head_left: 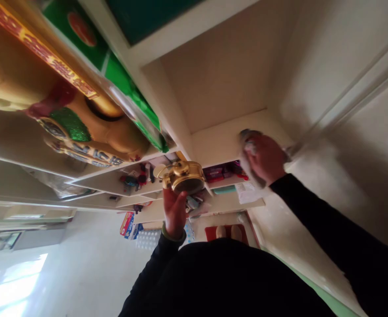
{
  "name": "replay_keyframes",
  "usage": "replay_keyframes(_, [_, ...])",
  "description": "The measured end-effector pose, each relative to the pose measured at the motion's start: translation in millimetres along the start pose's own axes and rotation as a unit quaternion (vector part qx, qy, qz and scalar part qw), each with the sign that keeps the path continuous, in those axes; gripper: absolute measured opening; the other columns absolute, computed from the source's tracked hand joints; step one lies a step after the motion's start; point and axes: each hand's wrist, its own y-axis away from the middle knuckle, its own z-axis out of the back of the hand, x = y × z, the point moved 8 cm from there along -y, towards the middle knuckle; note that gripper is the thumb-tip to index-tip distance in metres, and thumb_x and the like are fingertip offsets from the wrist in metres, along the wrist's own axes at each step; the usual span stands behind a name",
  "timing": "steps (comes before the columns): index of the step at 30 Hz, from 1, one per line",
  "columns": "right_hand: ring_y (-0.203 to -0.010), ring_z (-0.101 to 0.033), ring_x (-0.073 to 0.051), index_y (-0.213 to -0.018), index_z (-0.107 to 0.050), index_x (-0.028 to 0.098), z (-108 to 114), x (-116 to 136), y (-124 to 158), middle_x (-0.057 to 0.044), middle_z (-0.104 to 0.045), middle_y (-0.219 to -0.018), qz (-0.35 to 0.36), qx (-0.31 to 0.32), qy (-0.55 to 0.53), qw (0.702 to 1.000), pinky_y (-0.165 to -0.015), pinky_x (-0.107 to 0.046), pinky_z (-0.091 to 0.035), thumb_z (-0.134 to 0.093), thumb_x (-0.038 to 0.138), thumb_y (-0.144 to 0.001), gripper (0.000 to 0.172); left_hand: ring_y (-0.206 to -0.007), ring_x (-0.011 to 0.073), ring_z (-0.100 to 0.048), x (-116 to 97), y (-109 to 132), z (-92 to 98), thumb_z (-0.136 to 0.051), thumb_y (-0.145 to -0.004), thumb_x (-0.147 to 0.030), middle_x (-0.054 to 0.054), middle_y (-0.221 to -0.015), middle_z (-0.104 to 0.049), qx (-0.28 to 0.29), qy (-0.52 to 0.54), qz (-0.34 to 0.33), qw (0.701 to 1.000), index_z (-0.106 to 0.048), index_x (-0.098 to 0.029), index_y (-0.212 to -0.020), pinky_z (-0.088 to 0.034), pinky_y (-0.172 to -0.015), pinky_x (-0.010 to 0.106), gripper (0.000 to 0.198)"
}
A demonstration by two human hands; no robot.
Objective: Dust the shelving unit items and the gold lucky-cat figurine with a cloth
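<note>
1. Shelf (220, 138): bare; likely best worked from back corners to front edge.
2. Gold ornament (187, 167): by the shelf's front left corner, gripped in the left hand (174, 209); keep it clear.
3. Cloth-like item (246, 135), blurred: bunched in the right hand (266, 158), near the right end; press evenly.

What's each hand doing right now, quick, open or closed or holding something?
Left hand: closed on a gold-colored ornament with a round base.
Right hand: closed on what looks like a cloth, though blurred.
</note>
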Motion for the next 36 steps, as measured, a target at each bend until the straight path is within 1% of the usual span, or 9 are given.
replay_keyframes(5, [-0.127,-0.067,-0.031,-0.132,-0.075,0.014,-61,132,-12,-0.017,-0.076,-0.136,0.092,0.087,-0.05,0.991,-0.118,-0.043,-0.05,-0.052,0.03,-0.107,0.038,-0.131,0.0264,-0.073,-2,6,7.4,-0.094,-0.083,-0.037,0.007,-0.142,-0.076,-0.009,-0.015,0.011,1.0,-0.07,-0.031,-0.143,-0.059,-0.118,0.042,0.065])
replay_keyframes(8, [-0.13,-0.066,-0.033,-0.136,-0.072,0.009,-78,161,-17,-0.02,-0.075,-0.14,0.105,0.122,-0.066,0.985,-0.12,-0.047,-0.049,-0.055,0.026,-0.106,0.039,-0.134,0.0276,-0.072,-2,7,1.8,-0.093,-0.086,-0.036,0.008,-0.145,-0.074,0.012,-0.024,0.018,0.999,-0.068,-0.032,-0.146,-0.057,-0.12,0.043,0.065])
replay_keyframes(12, [-0.133,-0.065,-0.029,-0.134,-0.074,0.016,-67,133,-14,-0.014,-0.075,-0.145,0.127,0.126,-0.07,0.981,-0.123,-0.044,-0.049,-0.059,0.027,-0.104,0.035,-0.132,0.028,-0.072,4,3,-12.0,-0.092,-0.086,-0.038,0.009,-0.143,-0.075,0.039,-0.029,0.017,0.999,-0.069,-0.031,-0.143,-0.056,-0.122,0.045,0.062])
replay_keyframes(18, [-0.131,-0.065,-0.036,-0.132,-0.072,0.013,3,-14,1,-0.021,-0.075,-0.137,0.0,0.048,-0.007,0.999,-0.118,-0.056,-0.052,-0.051,0.023,-0.103,0.038,-0.131,0.0277,-0.073,13,-1,-19.3,-0.091,-0.087,-0.038,0.009,-0.144,-0.074,0.053,-0.013,0.02,0.998,-0.067,-0.03,-0.142,-0.058,-0.12,0.048,0.061])
replay_keyframes(21, [-0.128,-0.064,-0.039,-0.131,-0.071,0.008,28,-50,6,-0.026,-0.073,-0.134,-0.049,0.014,0.02,0.998,-0.115,-0.059,-0.052,-0.044,0.024,-0.105,0.041,-0.131,0.0255,-0.073,12,2,-16.8,-0.092,-0.086,-0.036,0.008,-0.143,-0.075,0.047,0.002,0.022,0.999,-0.068,-0.03,-0.142,-0.06,-0.118,0.043,0.061])
replay_keyframes(24, [-0.124,-0.065,-0.039,-0.131,-0.07,0.007,20,-19,4,-0.027,-0.073,-0.131,-0.053,0.005,0.025,0.998,-0.113,-0.057,-0.052,-0.043,0.025,-0.107,0.04,-0.124,0.0239,-0.076,13,4,-16.6,-0.092,-0.087,-0.036,0.008,-0.135,-0.078,0.044,0.009,0.025,0.999,-0.068,-0.029,-0.142,-0.064,-0.111,0.039,0.06])
replay_keyframes(30, [-0.129,-0.067,-0.031,-0.131,-0.073,0.012,-51,120,-18,-0.019,-0.075,-0.14,0.069,0.083,-0.031,0.994,-0.12,-0.043,-0.051,-0.053,0.022,-0.107,0.033,-0.126,0.0285,-0.075,16,5,-29.3,-0.093,-0.085,-0.039,0.008,-0.13,-0.078,0.053,-0.003,0.023,0.998,-0.068,-0.029,-0.14,-0.065,-0.109,0.042,0.062])
replay_keyframes(33, [-0.133,-0.068,-0.029,-0.134,-0.073,0.015,-52,107,-24,-0.015,-0.074,-0.147,0.09,0.109,-0.042,0.989,-0.122,-0.042,-0.051,-0.053,0.02,-0.107,0.034,-0.129,0.0292,-0.073,17,4,-36.3,-0.092,-0.086,-0.039,0.008,-0.13,-0.077,0.062,-0.017,0.026,0.998,-0.07,-0.029,-0.136,-0.064,-0.111,0.044,0.056])
replay_keyframes(36, [-0.139,-0.065,-0.032,-0.134,-0.074,0.016,-22,31,-18,-0.015,-0.073,-0.149,0.049,0.108,-0.022,0.993,-0.124,-0.047,-0.05,-0.051,0.018,-0.104,0.037,-0.128,0.0294,-0.072,16,5,-35.4,-0.093,-0.084,-0.039,0.008,-0.125,-0.077,0.058,-0.017,0.026,0.998,-0.072,-0.029,-0.134,-0.064,-0.111,0.045,0.055])
